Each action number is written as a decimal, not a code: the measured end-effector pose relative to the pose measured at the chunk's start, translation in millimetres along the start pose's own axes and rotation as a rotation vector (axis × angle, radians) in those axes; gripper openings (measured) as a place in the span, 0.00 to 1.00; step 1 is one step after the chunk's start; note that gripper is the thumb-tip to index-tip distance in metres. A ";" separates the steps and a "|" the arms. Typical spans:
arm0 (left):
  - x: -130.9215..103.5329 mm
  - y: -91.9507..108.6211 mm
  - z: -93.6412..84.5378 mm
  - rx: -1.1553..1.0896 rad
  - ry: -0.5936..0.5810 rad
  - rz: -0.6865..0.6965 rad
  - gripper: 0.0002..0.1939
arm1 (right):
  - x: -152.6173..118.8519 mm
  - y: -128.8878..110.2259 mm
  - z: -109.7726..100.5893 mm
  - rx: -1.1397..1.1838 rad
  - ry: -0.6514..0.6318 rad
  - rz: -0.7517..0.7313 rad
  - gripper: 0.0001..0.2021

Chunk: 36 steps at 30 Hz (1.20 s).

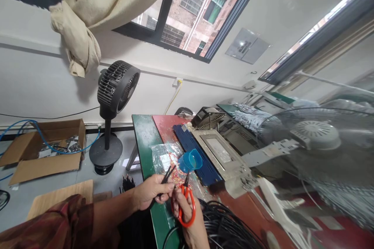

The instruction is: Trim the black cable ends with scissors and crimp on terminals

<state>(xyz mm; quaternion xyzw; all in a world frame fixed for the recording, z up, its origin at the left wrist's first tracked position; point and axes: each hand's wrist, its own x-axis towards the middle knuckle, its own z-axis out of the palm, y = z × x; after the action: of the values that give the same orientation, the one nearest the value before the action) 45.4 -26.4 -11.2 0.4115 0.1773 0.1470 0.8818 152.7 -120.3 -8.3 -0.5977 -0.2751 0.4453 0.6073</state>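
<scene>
My left hand [154, 192] is closed around thin black cables [168, 174], whose ends stick up past the fingers. Close beside it, my right hand [187, 210] grips scissors [193, 212] with red-orange handles. Their dark blades point away from me, towards a blue plastic cup [187, 161]. Small red, orange and pale bits [179, 179] lie scattered on clear plastic [157, 157] under and beyond both hands. A coil of black cable [224, 227] lies to the right of my right forearm. Whether the fingers of the two hands touch, I cannot tell.
The green table edge [143, 155] runs under my hands. A blue and beige fixture [201, 159] stands behind the cup, near a small fan [207, 118]. A big fan [315, 136] fills the right side. At left are a floor fan [113, 89] and an open carton [46, 167].
</scene>
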 end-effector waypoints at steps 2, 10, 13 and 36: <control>0.3 0.0 -0.5 -0.008 -0.001 0.007 0.18 | 2.1 2.6 -1.4 -0.067 0.012 -0.016 0.23; -0.3 -1.3 1.0 0.007 0.033 0.010 0.19 | 2.7 3.3 0.0 -0.070 0.165 -0.055 0.22; -0.7 -0.8 0.8 -0.015 0.013 -0.008 0.19 | 0.6 -1.1 1.4 0.015 0.172 -0.047 0.21; -3.6 -1.4 -4.1 -0.054 -0.068 -0.059 0.18 | -3.0 -3.1 5.0 0.101 0.070 0.045 0.21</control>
<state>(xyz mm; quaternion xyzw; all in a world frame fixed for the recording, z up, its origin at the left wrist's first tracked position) 40.6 -26.0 -14.1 0.3872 0.1553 0.1115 0.9020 147.6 -120.2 -4.0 -0.5875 -0.2174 0.4510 0.6357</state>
